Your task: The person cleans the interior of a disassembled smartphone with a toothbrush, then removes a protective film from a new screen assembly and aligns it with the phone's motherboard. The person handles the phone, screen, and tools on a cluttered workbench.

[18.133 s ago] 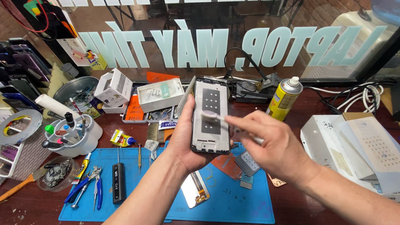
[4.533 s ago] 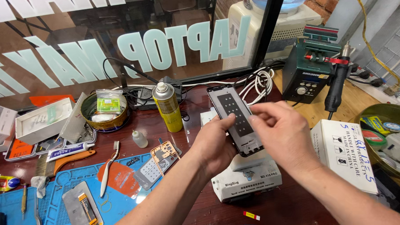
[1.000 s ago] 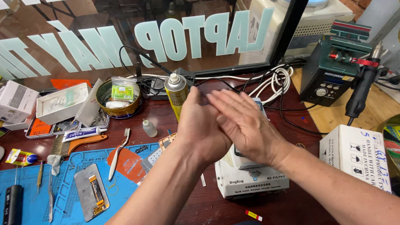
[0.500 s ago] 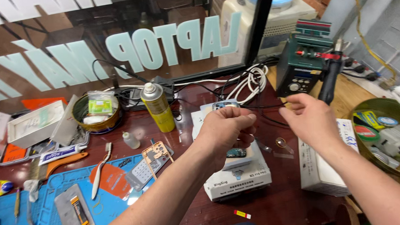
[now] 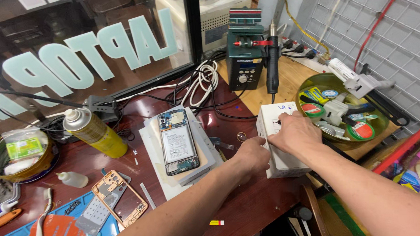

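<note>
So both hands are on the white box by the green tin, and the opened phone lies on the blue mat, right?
Not quite. In the head view both hands, left hand and right hand, are on the white box beside the green tin, but the opened phone lies on a flat white box, not the blue mat.

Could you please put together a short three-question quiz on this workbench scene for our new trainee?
1. True or false: the opened phone lies with its insides facing up on a flat white box.
2. Which thing do both hands touch? A) the yellow spray can B) the small white box C) the round tin tray
3. Fill in: the black hot-air handle hangs on the right side of the dark green ______.

Key
1. True.
2. B: the right hand lies on top, the left hand at its side.
3. Station.
</note>
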